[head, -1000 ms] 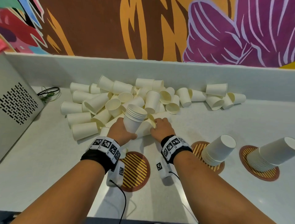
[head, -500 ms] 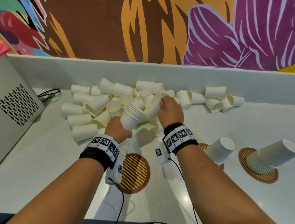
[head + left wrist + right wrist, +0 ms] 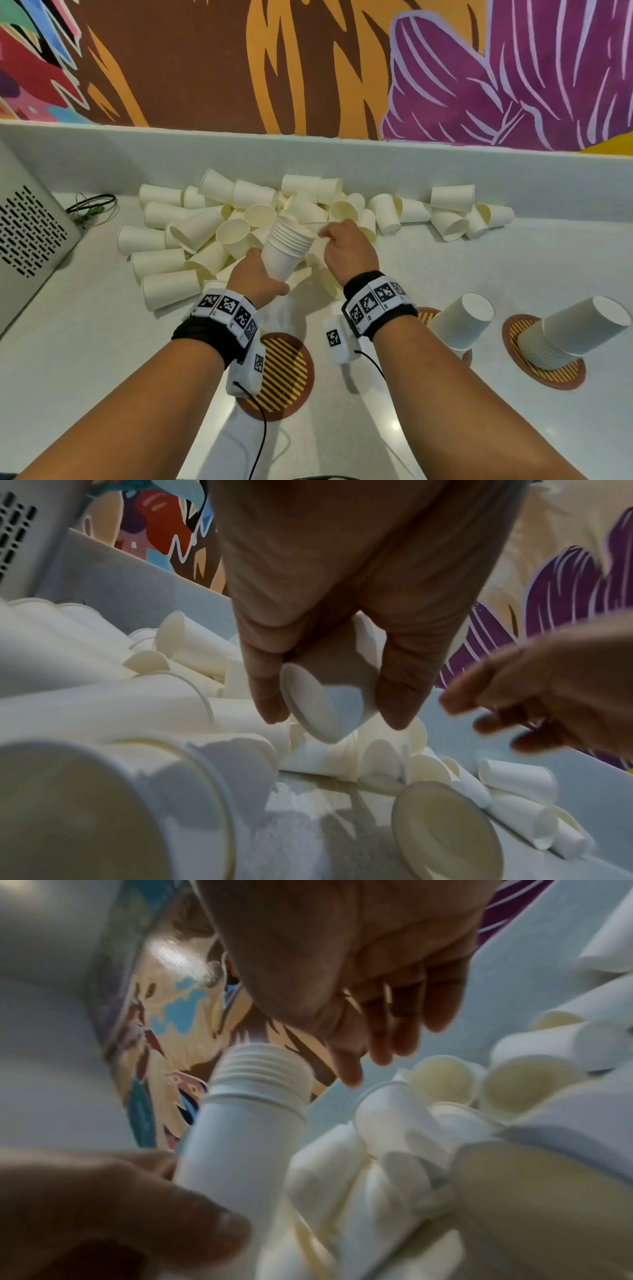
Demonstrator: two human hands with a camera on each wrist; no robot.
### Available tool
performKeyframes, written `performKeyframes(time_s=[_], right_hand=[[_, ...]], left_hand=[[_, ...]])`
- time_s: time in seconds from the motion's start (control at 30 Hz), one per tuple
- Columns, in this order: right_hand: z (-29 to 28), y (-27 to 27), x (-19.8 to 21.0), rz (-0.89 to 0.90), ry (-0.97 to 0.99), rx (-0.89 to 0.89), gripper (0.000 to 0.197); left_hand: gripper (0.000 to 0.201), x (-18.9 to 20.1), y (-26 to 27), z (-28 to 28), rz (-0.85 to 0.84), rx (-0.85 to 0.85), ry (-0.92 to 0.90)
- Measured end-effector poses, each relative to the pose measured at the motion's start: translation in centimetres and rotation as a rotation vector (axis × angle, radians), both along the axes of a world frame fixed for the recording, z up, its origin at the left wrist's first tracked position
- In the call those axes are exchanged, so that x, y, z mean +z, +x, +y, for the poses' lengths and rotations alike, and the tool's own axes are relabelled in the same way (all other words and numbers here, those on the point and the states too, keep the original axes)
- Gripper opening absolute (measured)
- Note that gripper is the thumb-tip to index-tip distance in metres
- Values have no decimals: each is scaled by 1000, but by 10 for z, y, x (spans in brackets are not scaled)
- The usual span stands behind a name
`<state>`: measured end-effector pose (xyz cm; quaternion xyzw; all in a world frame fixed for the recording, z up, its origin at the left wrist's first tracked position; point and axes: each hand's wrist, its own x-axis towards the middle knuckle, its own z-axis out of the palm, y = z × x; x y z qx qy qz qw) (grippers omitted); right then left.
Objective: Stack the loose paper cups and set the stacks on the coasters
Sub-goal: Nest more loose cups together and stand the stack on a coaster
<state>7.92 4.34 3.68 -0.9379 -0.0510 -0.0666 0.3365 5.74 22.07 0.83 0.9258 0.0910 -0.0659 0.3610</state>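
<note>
Above the pile [image 3: 212, 226], the left hand [image 3: 255, 279] is gripping the stack [image 3: 286, 245], mouth tilting up-right toward the right hand [image 3: 347, 250], hovering just beside, fingers loose and holding nothing

Tilted white cup stack [image 3: 287, 247] above loose cups [image 3: 191, 233]

We note even, bright overhead light and soft shadows on the table [image 3: 428, 274]; head view sharp, edges bowed; both wrist views dimmer, right one motion-blurred.
</note>
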Motion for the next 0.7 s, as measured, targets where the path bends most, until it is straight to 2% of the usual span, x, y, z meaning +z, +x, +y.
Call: performKeyframes(time_s=[0.07, 0.17, 0.27, 0.4, 0.5, 0.6, 0.7], right_hand=[[-10, 2, -17, 188, -208, -55, 30], [-13, -5, -49, 398, -440, -7, 29], [-15, -12, -67, 435, -519, 22, 37], [-25, -15, -59, 316, -642, 49, 31], [-35, -10, -29, 260, -526, -63, 29], [-41, -6, 11, 129, -333, -194, 36], [-40, -2, 47, -11, -86, -248, 41]], left_hand=[[69, -2, 0, -1, -3, 3, 2], [68, -3, 1, -3, 0, 2, 6], [69, -4, 2, -7, 4, -9, 14], [69, -7, 6, -11, 13, -10, 20], [70, -7, 8, -12, 24, -1, 43], [70, -8, 10, -14, 42, 1, 67], [72, -7, 10, -16, 57, -9, 92]])
